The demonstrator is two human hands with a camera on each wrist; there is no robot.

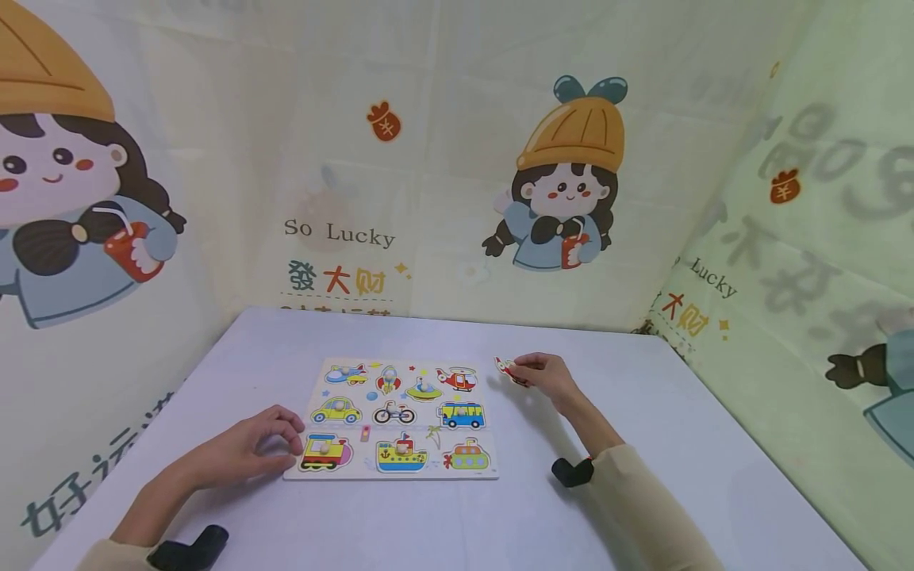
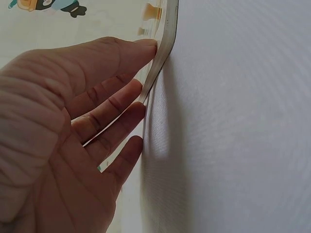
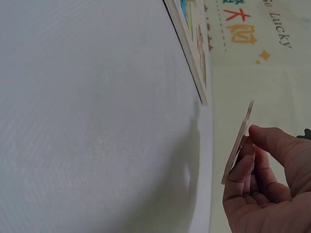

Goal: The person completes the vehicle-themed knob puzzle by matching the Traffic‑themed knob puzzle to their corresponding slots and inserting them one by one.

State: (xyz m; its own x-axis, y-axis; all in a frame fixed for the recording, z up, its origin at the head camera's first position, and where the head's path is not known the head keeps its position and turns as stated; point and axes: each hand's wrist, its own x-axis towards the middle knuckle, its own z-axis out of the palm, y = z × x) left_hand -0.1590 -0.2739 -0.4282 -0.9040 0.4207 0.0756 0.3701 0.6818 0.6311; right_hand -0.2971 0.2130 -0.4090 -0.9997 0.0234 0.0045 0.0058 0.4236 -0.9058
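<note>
A wooden puzzle board with vehicle pictures lies flat on the white table. My right hand pinches a red-and-white helicopter puzzle piece above the table, off the board's far right corner. In the right wrist view the piece appears nearly edge-on, between thumb and fingers. On the board, the helicopter place shows its printed picture without a knob. My left hand is at the board's near left corner, fingers loosely bent. The left wrist view has its thumb tip and fingertips right at the board's edge.
Several other pieces sit on the board, among them a train, a ship and a bus. Cloth walls with cartoon prints rise behind and beside the table. Black straps with camera mounts sit at both wrists.
</note>
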